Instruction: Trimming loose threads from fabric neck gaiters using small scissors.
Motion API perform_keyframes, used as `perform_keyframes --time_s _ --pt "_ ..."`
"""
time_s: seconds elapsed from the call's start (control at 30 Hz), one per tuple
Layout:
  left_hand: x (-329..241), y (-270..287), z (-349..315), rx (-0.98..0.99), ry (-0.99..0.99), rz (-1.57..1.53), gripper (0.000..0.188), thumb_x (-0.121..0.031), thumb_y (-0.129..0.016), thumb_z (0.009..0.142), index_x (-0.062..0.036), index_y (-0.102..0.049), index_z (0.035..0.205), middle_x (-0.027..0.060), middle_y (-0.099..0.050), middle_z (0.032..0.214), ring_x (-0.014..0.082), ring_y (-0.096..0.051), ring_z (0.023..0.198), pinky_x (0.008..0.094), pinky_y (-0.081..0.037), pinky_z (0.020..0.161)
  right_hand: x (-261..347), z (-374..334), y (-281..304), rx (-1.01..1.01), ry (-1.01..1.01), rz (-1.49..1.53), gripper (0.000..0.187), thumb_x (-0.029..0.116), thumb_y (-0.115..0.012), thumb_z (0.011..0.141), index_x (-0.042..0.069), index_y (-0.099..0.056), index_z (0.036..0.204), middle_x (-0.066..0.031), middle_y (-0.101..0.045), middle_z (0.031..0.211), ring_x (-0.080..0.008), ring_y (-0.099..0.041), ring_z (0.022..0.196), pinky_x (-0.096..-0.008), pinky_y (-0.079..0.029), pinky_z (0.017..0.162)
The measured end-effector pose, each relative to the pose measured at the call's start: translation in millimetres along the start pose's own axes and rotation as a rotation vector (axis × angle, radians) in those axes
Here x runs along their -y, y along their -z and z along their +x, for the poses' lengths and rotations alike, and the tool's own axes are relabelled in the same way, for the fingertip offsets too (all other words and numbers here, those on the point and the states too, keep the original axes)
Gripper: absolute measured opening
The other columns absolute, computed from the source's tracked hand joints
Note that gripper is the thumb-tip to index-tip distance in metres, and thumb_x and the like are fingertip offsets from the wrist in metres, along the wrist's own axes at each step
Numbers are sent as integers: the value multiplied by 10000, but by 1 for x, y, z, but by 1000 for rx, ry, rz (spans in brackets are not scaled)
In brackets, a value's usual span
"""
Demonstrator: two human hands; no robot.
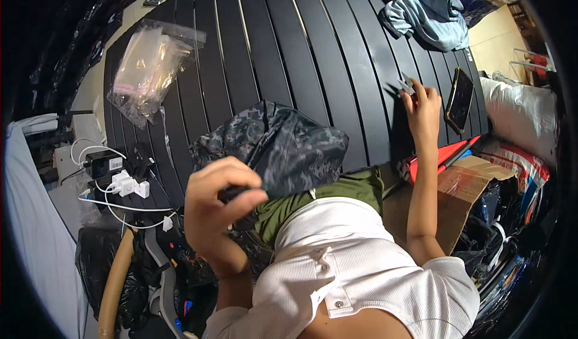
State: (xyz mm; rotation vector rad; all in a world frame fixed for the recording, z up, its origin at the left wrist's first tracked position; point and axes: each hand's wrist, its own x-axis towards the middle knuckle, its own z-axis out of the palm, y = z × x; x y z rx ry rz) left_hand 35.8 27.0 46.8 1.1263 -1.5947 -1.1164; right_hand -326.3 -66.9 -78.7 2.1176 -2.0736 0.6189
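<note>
My right hand (424, 104) rests at the right side of the slatted black table, with its fingers closed around small scissors (407, 87). Their pale metal blades point up and left, and a bit of red shows by the fingers. A grey digital-camouflage fabric piece (283, 149) lies bunched at the table's near edge and over my lap. In front of it hovers my left hand (220, 200), slightly blurred, fingers curved and thumb apart, with nothing seen between them. Whether this hand touches the fabric I cannot tell.
A phone (460, 101) lies right of my right hand. Clear plastic bags (150, 68) sit at the far left, light blue cloth (427, 14) at the far right. White chargers and cables (124, 184) are at the left edge. A cardboard box (460, 188) stands by my right arm.
</note>
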Motion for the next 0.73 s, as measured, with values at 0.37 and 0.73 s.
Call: perform_keyframes --time_s 0.37,0.73 --pt "-9 -12 7 182 -71 9 124 -23 -696 707 22 -637 806 100 -634 786 186 -608 704 270 -473 653 63 2 34 14 60 516 506 337 -676 735 98 -549 1162 -128 -500 1178 -287 -430 1093 -394 -304 939" --pt "30 -7 35 -593 -36 -16 185 -125 -574 867 -42 -631 1022 64 -637 959 115 -603 856 233 -469 755 97 24 46 324 30 1148 220 34 -618 706 32 -595 926 -105 -642 872 -250 -620 733 -303 -486 688"
